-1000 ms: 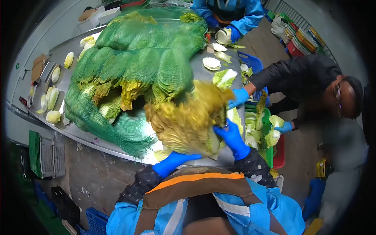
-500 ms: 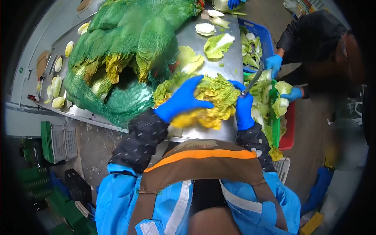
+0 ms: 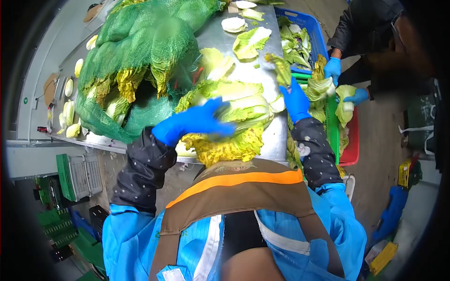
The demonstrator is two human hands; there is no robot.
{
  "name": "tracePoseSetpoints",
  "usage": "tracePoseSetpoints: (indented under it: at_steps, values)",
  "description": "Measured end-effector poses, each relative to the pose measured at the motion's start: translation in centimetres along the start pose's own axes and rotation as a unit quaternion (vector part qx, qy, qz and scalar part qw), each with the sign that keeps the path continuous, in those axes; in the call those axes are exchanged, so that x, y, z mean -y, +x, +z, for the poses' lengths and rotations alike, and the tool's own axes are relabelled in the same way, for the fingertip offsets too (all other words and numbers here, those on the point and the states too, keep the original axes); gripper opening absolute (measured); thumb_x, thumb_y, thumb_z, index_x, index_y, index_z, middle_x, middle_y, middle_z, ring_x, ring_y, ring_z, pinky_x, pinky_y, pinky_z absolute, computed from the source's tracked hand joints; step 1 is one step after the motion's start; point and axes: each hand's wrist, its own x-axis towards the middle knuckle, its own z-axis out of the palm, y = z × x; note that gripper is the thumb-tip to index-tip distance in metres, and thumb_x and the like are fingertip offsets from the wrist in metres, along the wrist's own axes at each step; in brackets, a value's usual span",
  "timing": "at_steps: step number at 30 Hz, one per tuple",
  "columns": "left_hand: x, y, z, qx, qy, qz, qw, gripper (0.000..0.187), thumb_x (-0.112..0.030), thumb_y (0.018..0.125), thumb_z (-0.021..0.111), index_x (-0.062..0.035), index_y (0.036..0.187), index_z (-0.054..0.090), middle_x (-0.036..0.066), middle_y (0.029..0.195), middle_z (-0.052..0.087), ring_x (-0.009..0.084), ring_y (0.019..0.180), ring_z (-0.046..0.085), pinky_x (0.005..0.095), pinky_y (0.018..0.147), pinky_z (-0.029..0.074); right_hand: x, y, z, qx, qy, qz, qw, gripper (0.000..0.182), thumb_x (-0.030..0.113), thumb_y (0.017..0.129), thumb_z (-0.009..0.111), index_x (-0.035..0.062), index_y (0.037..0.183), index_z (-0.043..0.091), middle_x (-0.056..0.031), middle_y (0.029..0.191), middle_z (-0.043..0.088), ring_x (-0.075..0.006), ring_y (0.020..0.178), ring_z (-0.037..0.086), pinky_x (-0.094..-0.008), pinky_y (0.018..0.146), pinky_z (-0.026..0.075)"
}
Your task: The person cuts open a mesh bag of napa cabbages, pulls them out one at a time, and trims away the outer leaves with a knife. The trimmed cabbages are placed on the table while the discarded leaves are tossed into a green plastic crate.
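A napa cabbage (image 3: 243, 110) lies on the steel table in front of me, its root end to the right and yellowed, spotted outer leaves (image 3: 229, 146) folded down toward me. My left hand (image 3: 194, 122), in a blue glove, reaches over its left part with fingers apart and blurred. To the right, at the table's edge, my gloved right hand (image 3: 297, 102) is closed on a yellow-green cabbage leaf (image 3: 281, 69) that sticks up past the fingertips. The knife seen earlier in that hand does not show.
A green mesh sack (image 3: 154, 44) of cabbages fills the left of the table (image 3: 213, 40). Loose leaves (image 3: 252, 43) lie behind the cabbage. Along the right edge stand blue (image 3: 318, 35), green (image 3: 333, 136) and red (image 3: 352, 145) crates. Beyond them a co-worker's gloved hands (image 3: 333, 70) handle cabbage.
The cabbage now lies with its pale side showing and outer leaves spread down. My left hand shifted left; my right hand moved up and slightly right, with a leaf. The knife went out of sight.
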Motion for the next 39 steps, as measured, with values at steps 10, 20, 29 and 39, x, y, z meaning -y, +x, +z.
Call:
tracePoseSetpoints:
  at_steps: [10,20,29,39]
  values:
    - [3.3,4.4,9.1,-0.251,0.250,-0.004,0.935,0.102,-0.035,0.042,0.087,0.0038,0.122,0.035,0.022,0.109,0.050,0.0361,0.101,0.050,0.0413,0.086,0.042,3.6,-12.9,-8.1,-0.067,0.170,0.001,0.983,0.038,0.017,0.080,0.059,0.0103,0.117,0.050,-0.0122,0.084,0.058,-0.0251,0.071,0.058,-0.0342,0.067,0.047]
    - [4.3,5.5,7.7,-0.221,0.253,-0.016,0.942,0.099,-0.043,0.048,0.082,0.0030,0.124,0.038,0.022,0.115,0.048,0.0358,0.104,0.050,0.0410,0.086,0.043,3.0,-13.7,-0.6,0.133,0.246,0.022,0.960,0.022,0.015,0.081,0.053,0.0040,0.099,0.047,-0.0186,0.072,0.061,-0.0387,0.068,0.059,-0.0438,0.060,0.047]
    - [4.0,6.0,7.8,-0.238,0.224,-0.016,0.945,0.095,-0.040,0.048,0.084,0.0038,0.120,0.040,0.021,0.111,0.049,0.0356,0.101,0.050,0.0411,0.085,0.043,3.9,-12.1,2.0,0.201,0.097,0.117,0.968,0.026,0.018,0.079,0.052,-0.0009,0.094,0.042,-0.0246,0.073,0.058,-0.0432,0.071,0.057,-0.0490,0.061,0.045]
    - [4.7,4.7,10.9,-0.295,0.254,0.017,0.921,0.084,-0.030,0.053,0.081,0.0029,0.118,0.040,0.021,0.109,0.050,0.0379,0.101,0.048,0.0431,0.085,0.041,2.8,-12.5,-0.3,0.262,0.056,0.071,0.961,0.018,0.013,0.076,0.052,-0.0027,0.086,0.048,-0.0264,0.071,0.057,-0.0428,0.072,0.057,-0.0486,0.061,0.044]
